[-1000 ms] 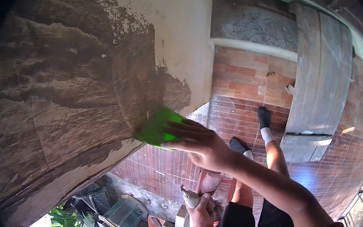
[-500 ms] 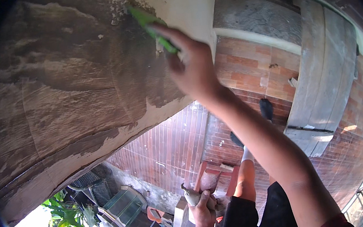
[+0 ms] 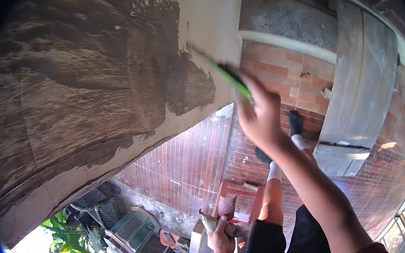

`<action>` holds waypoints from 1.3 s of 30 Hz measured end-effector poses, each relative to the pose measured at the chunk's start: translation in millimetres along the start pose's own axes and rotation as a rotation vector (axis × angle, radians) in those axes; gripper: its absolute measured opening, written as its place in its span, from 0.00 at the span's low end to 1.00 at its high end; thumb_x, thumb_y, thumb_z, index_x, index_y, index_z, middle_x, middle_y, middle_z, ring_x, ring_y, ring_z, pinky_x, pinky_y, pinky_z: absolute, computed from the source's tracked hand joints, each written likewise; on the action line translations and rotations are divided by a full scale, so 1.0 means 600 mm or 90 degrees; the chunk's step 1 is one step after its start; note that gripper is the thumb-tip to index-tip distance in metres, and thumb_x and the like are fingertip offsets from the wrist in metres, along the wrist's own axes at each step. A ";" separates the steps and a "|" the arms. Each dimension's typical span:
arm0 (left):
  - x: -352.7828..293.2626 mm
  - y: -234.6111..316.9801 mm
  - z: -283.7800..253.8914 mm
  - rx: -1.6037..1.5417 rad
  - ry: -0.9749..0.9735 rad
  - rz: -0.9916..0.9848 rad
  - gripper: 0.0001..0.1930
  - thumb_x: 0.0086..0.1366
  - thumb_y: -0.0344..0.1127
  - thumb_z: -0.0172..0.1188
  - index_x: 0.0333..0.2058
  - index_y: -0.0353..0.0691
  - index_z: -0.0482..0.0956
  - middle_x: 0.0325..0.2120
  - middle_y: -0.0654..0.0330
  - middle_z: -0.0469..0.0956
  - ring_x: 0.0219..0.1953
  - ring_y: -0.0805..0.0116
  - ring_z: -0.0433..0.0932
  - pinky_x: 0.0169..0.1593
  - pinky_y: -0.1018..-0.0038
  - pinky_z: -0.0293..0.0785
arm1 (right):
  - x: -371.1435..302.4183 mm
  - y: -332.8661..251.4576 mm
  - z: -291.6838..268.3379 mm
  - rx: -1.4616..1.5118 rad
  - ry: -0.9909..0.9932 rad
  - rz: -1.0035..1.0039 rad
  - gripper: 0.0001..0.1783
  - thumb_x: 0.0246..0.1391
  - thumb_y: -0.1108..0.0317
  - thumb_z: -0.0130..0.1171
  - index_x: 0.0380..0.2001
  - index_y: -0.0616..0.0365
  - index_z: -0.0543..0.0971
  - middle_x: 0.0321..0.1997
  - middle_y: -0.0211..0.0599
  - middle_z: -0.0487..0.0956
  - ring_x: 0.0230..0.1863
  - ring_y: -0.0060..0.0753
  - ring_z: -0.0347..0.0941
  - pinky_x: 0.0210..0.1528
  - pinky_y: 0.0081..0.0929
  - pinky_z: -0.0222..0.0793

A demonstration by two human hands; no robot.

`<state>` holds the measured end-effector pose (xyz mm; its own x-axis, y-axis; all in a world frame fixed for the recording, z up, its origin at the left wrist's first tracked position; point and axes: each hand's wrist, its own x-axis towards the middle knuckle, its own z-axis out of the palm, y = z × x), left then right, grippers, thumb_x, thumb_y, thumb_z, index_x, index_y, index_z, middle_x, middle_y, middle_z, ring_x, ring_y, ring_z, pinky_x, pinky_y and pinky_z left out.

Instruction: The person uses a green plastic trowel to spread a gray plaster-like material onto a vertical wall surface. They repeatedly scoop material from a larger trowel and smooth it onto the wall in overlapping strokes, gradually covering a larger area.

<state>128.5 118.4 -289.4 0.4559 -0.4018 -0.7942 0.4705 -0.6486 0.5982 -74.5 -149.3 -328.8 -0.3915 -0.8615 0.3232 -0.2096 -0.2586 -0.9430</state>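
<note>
In my right hand (image 3: 260,112) is a green and black putty knife (image 3: 233,78), blurred and seen nearly edge-on. Its thin tip reaches up and left to the border between the dark, streaked coating and the pale part of the wall (image 3: 208,12); I cannot tell whether it touches. Low in the middle, my left hand (image 3: 221,236) is closed around a soft grey bundle (image 3: 209,221) with a twisted tip, perhaps a plastic bag. What the bundle holds is hidden.
My feet (image 3: 295,122) are above a red tiled floor (image 3: 183,174). To the right lies a grey wooden plank (image 3: 359,87). Below stand a reddish wooden stool or bench (image 3: 244,199), a glass-sided case (image 3: 134,228), a dark woven chair (image 3: 98,205) and green plants (image 3: 81,252).
My right hand has swung down and to the right with the putty knife, away from the upper dark patch. My left hand has shifted only slightly, still holding the grey bundle.
</note>
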 end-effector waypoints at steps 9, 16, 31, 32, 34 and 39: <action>-0.013 0.014 0.005 -0.005 -0.024 -0.008 0.19 0.57 0.20 0.60 0.47 0.37 0.68 0.34 0.58 0.74 0.26 0.69 0.75 0.26 0.74 0.73 | 0.109 -0.061 0.112 0.082 0.000 -0.123 0.35 0.46 0.91 0.47 0.58 0.52 0.71 0.63 0.47 0.68 0.62 0.44 0.67 0.63 0.30 0.67; -0.007 0.016 0.007 0.030 -0.034 0.020 0.13 0.60 0.24 0.58 0.43 0.36 0.67 0.29 0.57 0.73 0.22 0.65 0.74 0.25 0.73 0.72 | -0.064 -0.098 0.083 0.036 -0.215 -0.122 0.33 0.44 0.83 0.63 0.56 0.47 0.74 0.64 0.46 0.67 0.65 0.48 0.63 0.70 0.45 0.56; 0.002 0.010 0.012 -0.007 -0.032 -0.002 0.19 0.58 0.22 0.61 0.47 0.39 0.67 0.31 0.59 0.74 0.26 0.70 0.74 0.27 0.73 0.73 | 0.186 -0.087 0.072 -0.027 0.042 -0.485 0.28 0.45 0.77 0.63 0.51 0.37 0.79 0.58 0.36 0.75 0.62 0.42 0.68 0.67 0.46 0.60; -0.001 0.010 0.014 -0.017 -0.023 -0.012 0.19 0.58 0.22 0.61 0.47 0.39 0.67 0.32 0.59 0.74 0.25 0.69 0.74 0.27 0.73 0.73 | 0.194 -0.099 0.093 -0.001 0.008 -0.501 0.29 0.45 0.75 0.63 0.52 0.33 0.78 0.60 0.34 0.73 0.64 0.42 0.66 0.69 0.48 0.57; -0.008 0.007 0.017 -0.040 -0.007 -0.027 0.19 0.58 0.22 0.61 0.47 0.38 0.66 0.32 0.58 0.74 0.23 0.69 0.74 0.26 0.72 0.73 | 0.183 -0.100 0.105 -0.037 -0.088 -0.493 0.33 0.45 0.71 0.63 0.55 0.28 0.74 0.65 0.32 0.68 0.67 0.42 0.62 0.71 0.50 0.52; -0.041 -0.020 0.021 -0.060 0.045 -0.015 0.20 0.59 0.23 0.60 0.48 0.41 0.65 0.33 0.58 0.73 0.22 0.67 0.72 0.25 0.72 0.73 | 0.076 -0.024 0.106 -0.029 -0.249 -0.466 0.29 0.48 0.64 0.62 0.55 0.27 0.73 0.69 0.27 0.63 0.70 0.39 0.57 0.73 0.52 0.48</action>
<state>101.9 128.0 -278.5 0.4946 -0.3387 -0.8004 0.5488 -0.5923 0.5899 -32.4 -212.6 -305.6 0.1963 -0.5746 0.7946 -0.3291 -0.8019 -0.4986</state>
